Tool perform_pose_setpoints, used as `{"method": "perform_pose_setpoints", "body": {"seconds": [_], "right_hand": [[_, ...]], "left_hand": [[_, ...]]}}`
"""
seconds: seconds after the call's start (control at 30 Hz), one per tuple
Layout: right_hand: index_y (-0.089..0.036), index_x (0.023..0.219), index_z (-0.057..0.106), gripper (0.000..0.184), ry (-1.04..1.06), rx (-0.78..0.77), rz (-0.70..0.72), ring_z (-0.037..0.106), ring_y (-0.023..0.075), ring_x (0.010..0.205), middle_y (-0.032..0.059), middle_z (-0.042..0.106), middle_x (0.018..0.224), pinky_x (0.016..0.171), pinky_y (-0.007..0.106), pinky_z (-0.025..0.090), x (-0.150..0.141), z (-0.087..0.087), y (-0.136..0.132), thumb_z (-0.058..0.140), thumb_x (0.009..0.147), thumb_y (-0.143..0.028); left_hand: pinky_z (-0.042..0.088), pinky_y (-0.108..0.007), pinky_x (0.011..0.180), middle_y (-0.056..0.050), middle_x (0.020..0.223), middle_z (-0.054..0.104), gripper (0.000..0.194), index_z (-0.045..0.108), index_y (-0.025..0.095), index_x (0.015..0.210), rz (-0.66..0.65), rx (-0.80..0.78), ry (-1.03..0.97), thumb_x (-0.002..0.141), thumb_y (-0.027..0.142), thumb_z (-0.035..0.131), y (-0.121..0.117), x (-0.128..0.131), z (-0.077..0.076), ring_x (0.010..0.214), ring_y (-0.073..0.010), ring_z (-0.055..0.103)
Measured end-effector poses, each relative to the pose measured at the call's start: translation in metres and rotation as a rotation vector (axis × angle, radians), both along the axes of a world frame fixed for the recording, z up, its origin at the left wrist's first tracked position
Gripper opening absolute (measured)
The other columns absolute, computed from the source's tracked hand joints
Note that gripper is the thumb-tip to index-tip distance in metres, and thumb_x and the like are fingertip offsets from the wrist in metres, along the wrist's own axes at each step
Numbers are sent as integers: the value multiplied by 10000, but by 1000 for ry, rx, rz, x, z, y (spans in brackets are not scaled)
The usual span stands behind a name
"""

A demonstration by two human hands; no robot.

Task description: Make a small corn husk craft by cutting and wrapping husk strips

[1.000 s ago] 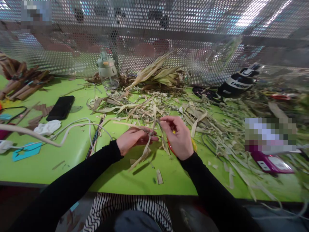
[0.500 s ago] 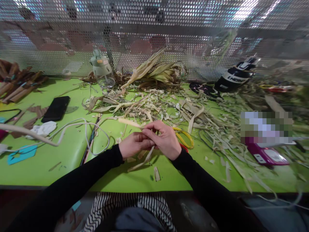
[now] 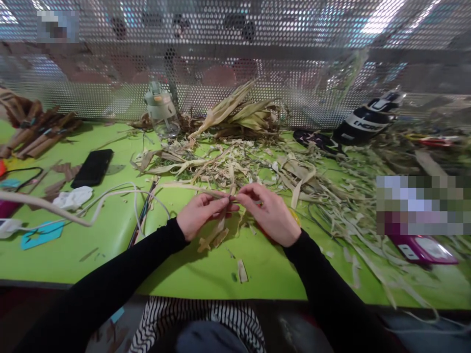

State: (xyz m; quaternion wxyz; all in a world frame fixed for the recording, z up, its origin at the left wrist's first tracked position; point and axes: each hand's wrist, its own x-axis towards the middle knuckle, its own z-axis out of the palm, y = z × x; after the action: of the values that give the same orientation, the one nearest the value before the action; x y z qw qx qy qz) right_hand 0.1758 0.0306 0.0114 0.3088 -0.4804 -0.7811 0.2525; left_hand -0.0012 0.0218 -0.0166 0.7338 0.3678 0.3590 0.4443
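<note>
Both my hands meet over the green table near its front edge. My left hand pinches a dry husk strip whose loose ends hang down onto the table. My right hand is closed, its fingertips touching the same strip where it meets the left fingers. A long pale strip runs left from my left hand. Under my right hand lies a pair of scissors with yellow and red handles, mostly hidden.
A heap of husks and scattered shreds lies behind my hands. A black phone, white cable and white cloth lie left. A small bottle stands by the perforated metal screen. A magenta object lies right.
My hands closed together half a second ago, the right over the left, and have drawn slightly apart again, both pinching the strip. The scissors, then exposed, are covered by my right hand again.
</note>
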Motion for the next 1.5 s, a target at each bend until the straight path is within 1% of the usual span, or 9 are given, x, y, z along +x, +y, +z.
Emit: {"method": "perform_pose_setpoints", "body": {"seconds": [0.2,0.37,0.5,0.63,0.83,1.0,1.2,1.3,1.5], "right_hand": [[-187,751,564,260,-61,45,42,492,115,577,-9,571,667,537,242,362,-5,-3,-1,456,919,-353],[-198,885,609,96,-240,576,-78,528,212,864,61,627,938,746,353,369,-7,-11,0,578,853,-284],[-257,986,633,154,-426,807,96,513,194,827,21,654,916,736,344,348,-17,-19,-6,571,852,-212],[-193,939,646,141,-347,863,263,552,174,814,35,676,857,721,302,405,-23,-23,-10,530,870,-152],[-208,883,622,44,-40,746,93,592,172,776,35,675,861,708,327,452,-16,-21,-1,597,848,-218],[-199,846,583,68,115,405,38,587,141,711,16,625,788,627,270,465,-17,-23,1,529,886,-205],[-187,843,581,104,134,307,13,574,144,713,26,608,805,623,274,470,-14,-20,-1,542,876,-277],[-199,1048,580,272,112,211,94,605,182,836,55,646,954,682,316,499,-7,-13,-1,612,824,-350],[-197,1094,578,421,-16,47,113,569,127,586,15,647,790,509,244,450,0,-7,0,657,766,-448]], "left_hand": [[482,-291,786,-66,722,719,259,645,95,827,42,26,89,665,267,752,6,-1,0,741,-156,679],[483,-268,770,-67,744,726,253,653,102,882,117,7,-56,718,290,700,10,-6,-1,693,-127,657],[477,-231,748,-66,785,725,242,653,101,908,107,48,-138,712,236,696,10,-7,1,742,-120,654],[468,-229,709,-51,754,711,276,646,95,897,79,61,-65,663,210,735,8,-5,2,725,-122,639],[467,-265,747,-23,739,668,215,627,108,841,-29,122,64,675,203,725,8,-8,4,680,-100,610],[462,-274,735,-27,701,656,98,591,113,815,-146,120,159,755,172,642,6,-6,3,676,-116,618],[494,-277,744,-64,762,681,213,629,97,802,-162,129,119,720,280,700,5,-7,7,709,-124,638],[509,-278,744,-49,761,682,286,643,97,843,-100,130,64,686,320,728,7,-9,7,649,-95,621],[492,-266,724,-19,702,671,250,625,105,898,-59,148,118,684,196,717,8,-9,3,647,-97,615]]}}
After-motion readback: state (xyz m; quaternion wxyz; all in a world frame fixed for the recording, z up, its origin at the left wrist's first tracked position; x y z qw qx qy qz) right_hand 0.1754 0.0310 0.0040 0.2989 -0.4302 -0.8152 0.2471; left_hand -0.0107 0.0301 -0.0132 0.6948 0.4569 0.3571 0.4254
